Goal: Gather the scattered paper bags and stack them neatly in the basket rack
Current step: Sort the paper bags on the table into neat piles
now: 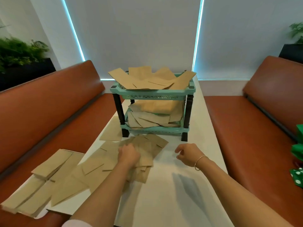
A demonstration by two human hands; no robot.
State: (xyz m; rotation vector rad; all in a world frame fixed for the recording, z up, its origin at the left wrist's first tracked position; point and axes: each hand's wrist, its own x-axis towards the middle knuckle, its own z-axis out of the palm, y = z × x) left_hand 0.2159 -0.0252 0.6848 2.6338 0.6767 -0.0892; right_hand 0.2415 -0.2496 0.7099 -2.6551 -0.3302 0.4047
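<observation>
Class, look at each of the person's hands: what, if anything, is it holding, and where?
The left hand grips a bunch of paper bags near their middle; the right hand holds nothing.

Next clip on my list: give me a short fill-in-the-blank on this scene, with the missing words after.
1. The basket rack on the white table has ____ tiers, both holding paper bags.
2. The ____ hand rests on a pile of paper bags in front of the rack.
3. The right hand, with a bracelet at its wrist, holds ____.
4. The benches on either side of the table are ____ in colour.

Missing words: two; left; nothing; orange-brown
</observation>
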